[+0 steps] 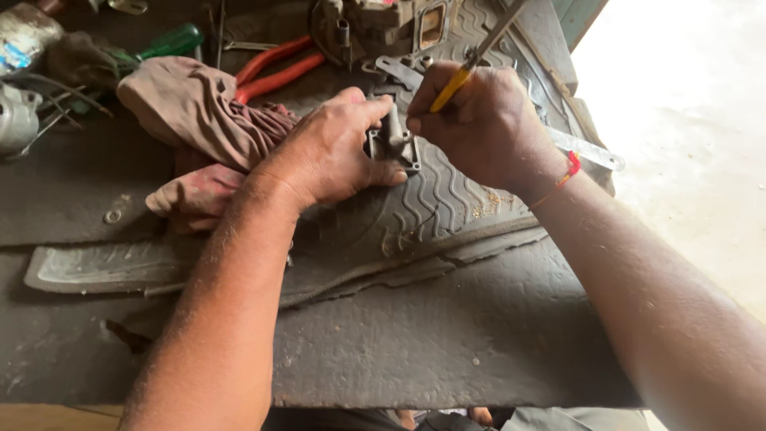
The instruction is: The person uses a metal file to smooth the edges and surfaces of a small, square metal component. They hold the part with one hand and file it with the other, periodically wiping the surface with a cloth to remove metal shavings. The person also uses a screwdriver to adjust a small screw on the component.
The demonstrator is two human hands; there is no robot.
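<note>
Small grey metal part [392, 142] on tyre tread; yellow-handled tool [467, 68] tilted.

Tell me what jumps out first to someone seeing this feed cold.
Dead centre, the left hand pins a small grey metal part onto a strip of tyre tread, while the right hand works at it with a yellow-handled tool. Just left of the hands lies a brown rag, with red-handled pliers behind it. A red thread circles the right wrist.
</note>
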